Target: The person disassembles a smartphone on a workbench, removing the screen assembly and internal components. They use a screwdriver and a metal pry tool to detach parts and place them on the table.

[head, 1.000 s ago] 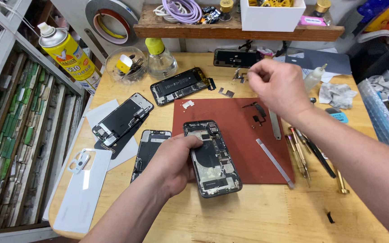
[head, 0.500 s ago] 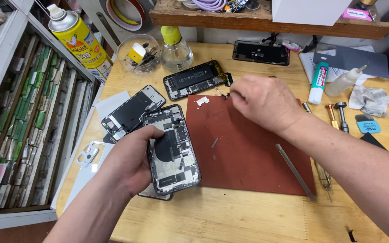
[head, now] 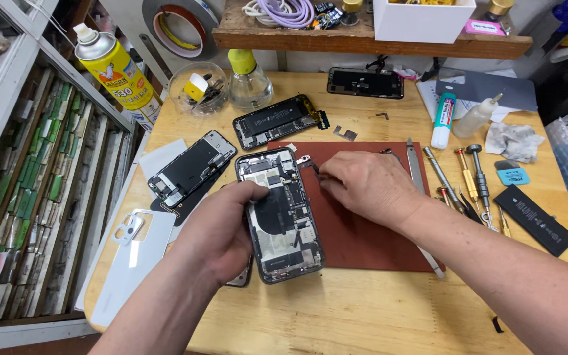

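Note:
An opened smartphone body (head: 280, 217), its internal boards exposed, lies half on the brown work mat (head: 363, 243). My left hand (head: 221, 230) grips its left edge. My right hand (head: 366, 187) rests on the mat just right of the phone's top. Its fingertips pinch a small dark part beside a tiny metal piece (head: 304, 160). Exactly what the fingers hold is too small to tell.
Two more opened phones (head: 192, 167) (head: 279, 121) and a dark screen (head: 365, 83) lie behind. A white back cover (head: 129, 263) sits at the left edge. Screwdrivers (head: 474, 181), a metal spudger (head: 415, 172), a black battery (head: 534, 219), a glue tube (head: 443, 119), a spray can (head: 116, 69) and a glass bowl (head: 198, 89) surround the mat.
My left hand has shifted the phone body rightward onto the mat. My right hand came down from the upper mat to the phone's top right corner.

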